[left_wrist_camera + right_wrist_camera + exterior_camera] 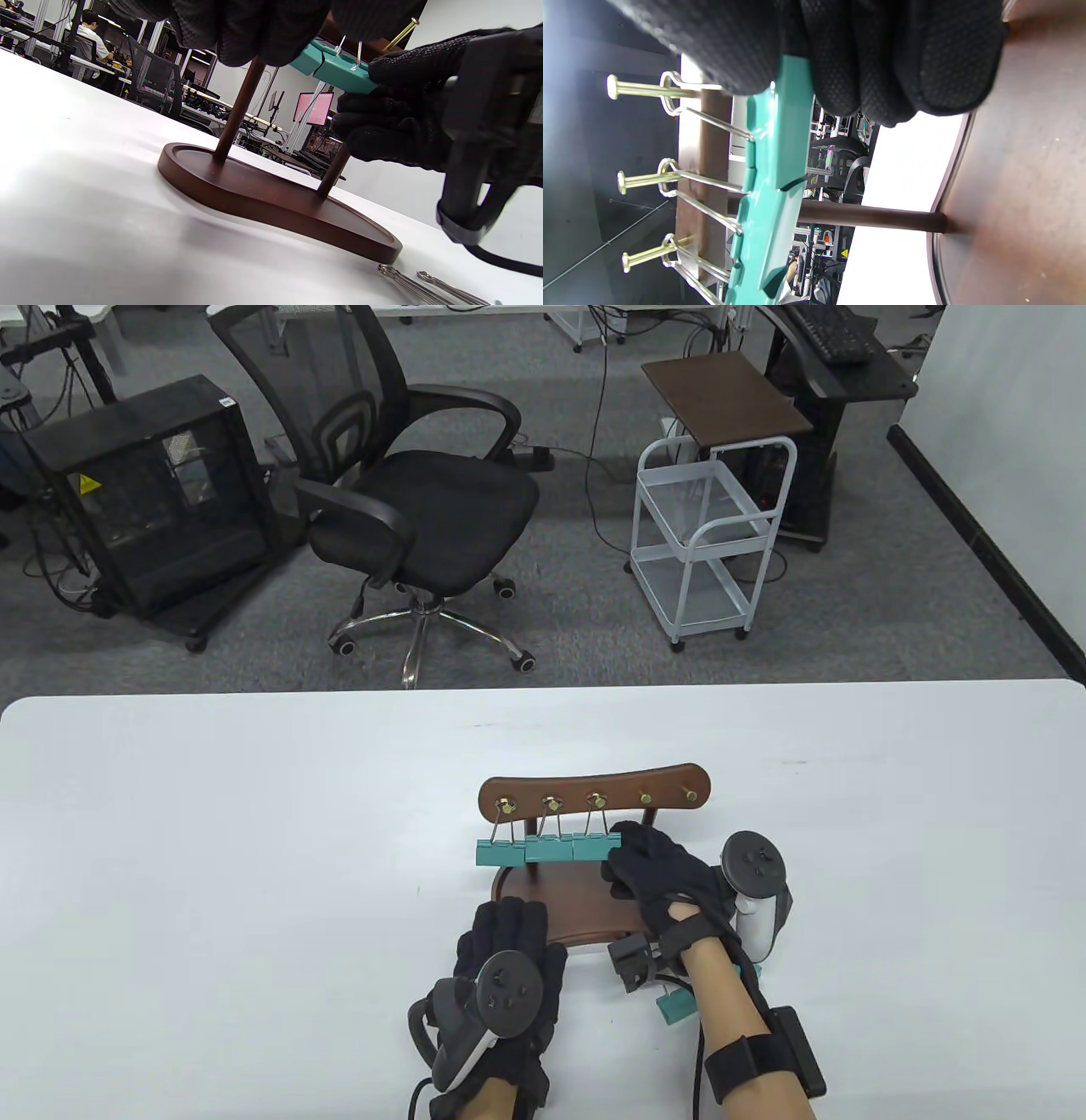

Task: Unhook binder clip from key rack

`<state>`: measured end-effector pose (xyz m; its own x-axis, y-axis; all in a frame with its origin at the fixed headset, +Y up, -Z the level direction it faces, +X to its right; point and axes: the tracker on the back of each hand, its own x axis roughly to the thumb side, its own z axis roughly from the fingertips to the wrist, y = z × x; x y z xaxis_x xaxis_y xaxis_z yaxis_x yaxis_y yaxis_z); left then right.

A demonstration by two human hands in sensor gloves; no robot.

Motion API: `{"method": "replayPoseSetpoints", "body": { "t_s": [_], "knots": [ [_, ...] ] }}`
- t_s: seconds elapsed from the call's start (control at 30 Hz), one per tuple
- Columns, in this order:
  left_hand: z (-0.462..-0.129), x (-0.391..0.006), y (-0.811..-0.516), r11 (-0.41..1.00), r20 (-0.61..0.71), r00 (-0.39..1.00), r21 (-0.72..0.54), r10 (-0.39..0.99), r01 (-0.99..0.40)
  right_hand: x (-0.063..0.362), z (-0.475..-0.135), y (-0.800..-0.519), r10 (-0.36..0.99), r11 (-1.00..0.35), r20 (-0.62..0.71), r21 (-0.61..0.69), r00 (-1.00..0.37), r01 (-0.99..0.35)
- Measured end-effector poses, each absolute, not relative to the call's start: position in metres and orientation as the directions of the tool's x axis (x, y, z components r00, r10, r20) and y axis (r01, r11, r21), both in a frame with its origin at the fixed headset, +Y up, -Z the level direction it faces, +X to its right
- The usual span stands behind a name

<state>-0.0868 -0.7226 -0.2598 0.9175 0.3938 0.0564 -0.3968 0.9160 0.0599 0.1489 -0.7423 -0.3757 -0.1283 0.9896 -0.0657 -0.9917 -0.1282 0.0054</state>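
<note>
Left hand: the left hand (507, 963) lies flat, fingers spread, pressing on the near edge of the rack's base (551, 909); it holds nothing.
Right hand: the right hand (657, 874) pinches the rightmost hanging binder clip (596, 845), fingers (882, 59) closed around its teal body.
Clip position: third peg (596, 799) from the left on the key rack (594, 789), wire loop over the brass peg.
Technique: judged from here, lift the clip slightly, then slide the loop straight along the peg toward the person, keeping the base pinned.
Materials: smooth painted teal metal, thin springy wire handles, polished dark wood, slim brass pegs with flared heads.
Table: glossy white table (212, 857).
Beyond: another teal clip (676, 1006) lies by the right wrist.
</note>
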Motion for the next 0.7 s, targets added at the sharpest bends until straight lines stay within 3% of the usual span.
{"method": "replayPoseSetpoints", "body": {
  "t_s": [0.7],
  "knots": [
    [-0.2596, -0.0864, -0.7225, 0.917, 0.057, 0.918, 0.059, 0.393, -0.396, 0.1497, -0.3753, -0.741, 0.993, -0.107, -0.047, 0.0, -0.107, -0.994]
  ]
}}
